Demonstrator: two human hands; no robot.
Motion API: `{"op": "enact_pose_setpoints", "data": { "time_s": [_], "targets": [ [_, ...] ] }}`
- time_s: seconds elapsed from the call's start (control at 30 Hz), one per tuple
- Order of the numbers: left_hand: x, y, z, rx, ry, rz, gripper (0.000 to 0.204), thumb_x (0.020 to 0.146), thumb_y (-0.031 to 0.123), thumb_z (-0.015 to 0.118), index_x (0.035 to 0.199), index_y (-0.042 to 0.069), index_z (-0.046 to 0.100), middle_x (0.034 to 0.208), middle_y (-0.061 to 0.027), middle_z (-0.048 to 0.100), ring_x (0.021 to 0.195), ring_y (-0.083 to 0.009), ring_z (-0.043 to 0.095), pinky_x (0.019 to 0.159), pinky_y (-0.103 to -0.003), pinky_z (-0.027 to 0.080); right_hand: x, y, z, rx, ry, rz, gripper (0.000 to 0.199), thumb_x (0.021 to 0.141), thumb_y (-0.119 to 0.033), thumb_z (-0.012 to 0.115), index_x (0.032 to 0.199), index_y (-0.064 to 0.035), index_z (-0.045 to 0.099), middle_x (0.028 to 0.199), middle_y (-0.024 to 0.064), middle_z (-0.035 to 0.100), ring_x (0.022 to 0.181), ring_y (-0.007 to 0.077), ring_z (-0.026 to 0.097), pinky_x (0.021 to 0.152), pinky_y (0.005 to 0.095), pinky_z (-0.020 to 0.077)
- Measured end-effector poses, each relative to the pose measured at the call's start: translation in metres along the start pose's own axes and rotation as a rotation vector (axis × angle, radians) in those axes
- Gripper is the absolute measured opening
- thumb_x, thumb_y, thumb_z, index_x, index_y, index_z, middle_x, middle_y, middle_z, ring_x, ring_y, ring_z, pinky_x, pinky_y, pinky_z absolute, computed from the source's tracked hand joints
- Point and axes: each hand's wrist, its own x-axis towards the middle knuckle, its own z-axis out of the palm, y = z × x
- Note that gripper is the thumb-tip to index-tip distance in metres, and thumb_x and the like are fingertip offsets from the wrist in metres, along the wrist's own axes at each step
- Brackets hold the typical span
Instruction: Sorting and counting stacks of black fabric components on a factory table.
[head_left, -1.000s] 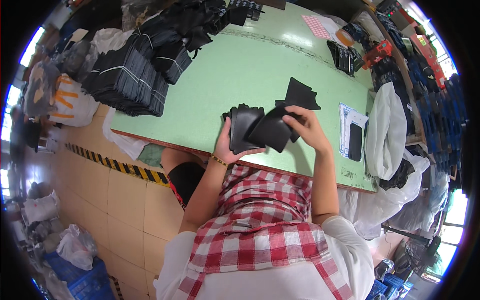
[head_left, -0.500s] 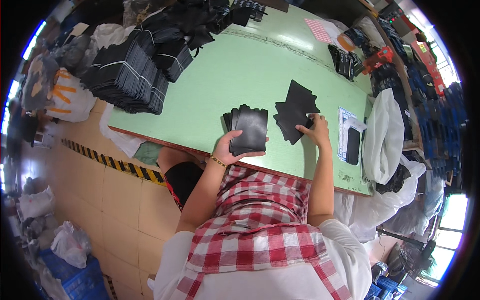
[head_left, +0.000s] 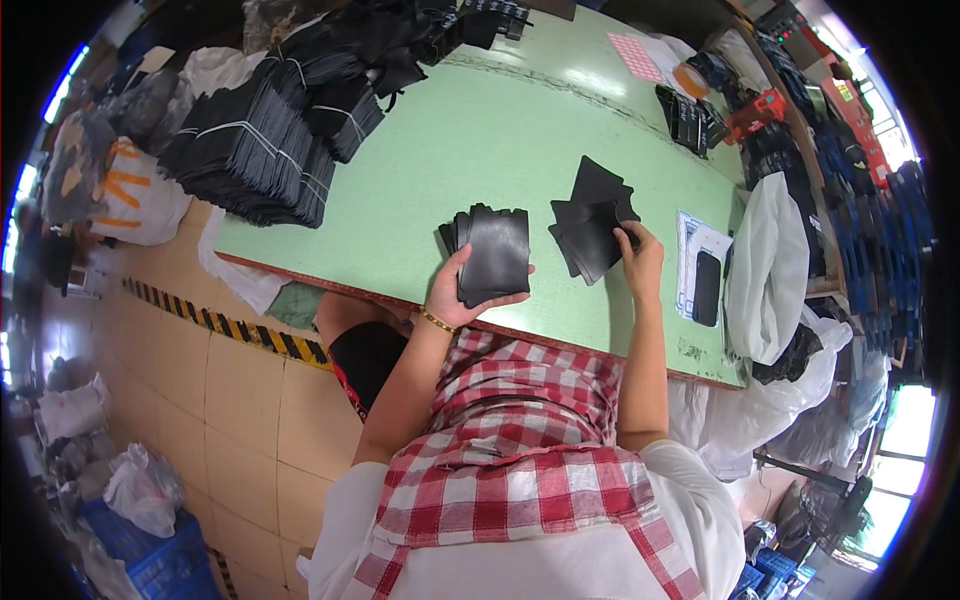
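Observation:
My left hand (head_left: 447, 292) is wrapped round a fanned stack of flat black leather-like pieces (head_left: 499, 255), its thumb on the near left edge and fingers underneath. The stack is held just over the front part of the green table. To its right, a few more black pieces (head_left: 590, 222) of the same kind lie loosely overlapped on the tabletop. My right hand (head_left: 643, 262) is at the right edge of these pieces, thumb and forefinger pinched on the edge of the top piece.
Thick bundles of black pieces (head_left: 250, 155) tied with white bands stand at the table's left. On the right lie a dark phone (head_left: 706, 288) on a blue-and-white sheet, a white plastic bag (head_left: 768, 270) and a red tool (head_left: 755, 118). The green table (head_left: 450, 130) has a reddish front edge.
My right thumb has moved from the near side of the loose pieces to their right edge, closing into a pinch. The left-hand stack has shifted slightly left.

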Motion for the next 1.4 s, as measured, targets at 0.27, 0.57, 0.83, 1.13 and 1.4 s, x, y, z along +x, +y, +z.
{"op": "enact_pose_setpoints", "data": {
  "time_s": [0.27,0.57,0.83,1.13,1.4],
  "targets": [
    [0.001,-0.001,0.010,-0.015,-0.044,0.021,0.070,0.089,0.057,0.047,0.141,0.013,0.031,0.137,-0.0199,0.040,0.127,-0.0449,0.036,0.097,-0.067,0.034,0.003,-0.036,-0.014,0.103,0.098,-0.110,0.015,0.085,-0.009,0.064,0.096,-0.0001,0.066,0.084,0.0119,0.067,0.071,0.0197,0.063,0.064,0.0284,0.0471],
    [0.002,0.002,0.009,0.065,-0.004,-0.021,0.076,0.086,0.067,0.039,0.142,0.016,0.030,0.140,-0.0180,0.039,0.125,-0.0444,0.041,0.091,-0.072,0.035,0.007,-0.110,-0.012,0.745,-0.450,-0.074,0.015,0.085,-0.008,0.065,0.097,0.0010,0.064,0.075,-0.0052,0.057,0.066,0.0006,0.045,0.058,0.0175,0.0364],
    [0.003,-0.001,0.007,0.081,-0.054,-0.050,0.076,0.086,0.067,0.038,0.141,0.014,0.032,0.139,-0.0183,0.040,0.124,-0.0461,0.041,0.091,-0.068,0.038,0.005,-0.105,0.033,0.259,-0.117,-0.426,0.015,0.086,-0.009,0.060,0.096,0.0008,0.064,0.085,0.0138,0.064,0.070,0.0233,0.061,0.067,0.0300,0.0476],
    [0.004,0.001,0.002,0.026,-0.058,-0.038,0.073,0.088,0.062,0.043,0.142,0.015,0.029,0.139,-0.0189,0.038,0.126,-0.0464,0.037,0.093,-0.068,0.037,0.017,-0.097,-0.026,0.241,-0.043,-0.106,0.016,0.088,-0.004,0.058,0.102,-0.0007,0.064,0.074,0.0050,0.060,0.063,0.0078,0.051,0.057,0.0232,0.0410],
    [0.001,0.002,0.003,0.007,-0.047,-0.053,0.073,0.087,0.064,0.040,0.142,0.017,0.030,0.139,-0.0174,0.040,0.124,-0.0439,0.042,0.090,-0.070,0.038,0.006,-0.108,0.006,0.605,-0.614,-0.117,0.023,0.089,-0.010,0.061,0.110,-0.0008,0.061,0.087,0.0005,0.061,0.078,0.0060,0.054,0.067,0.0210,0.0438]
  ]
}}
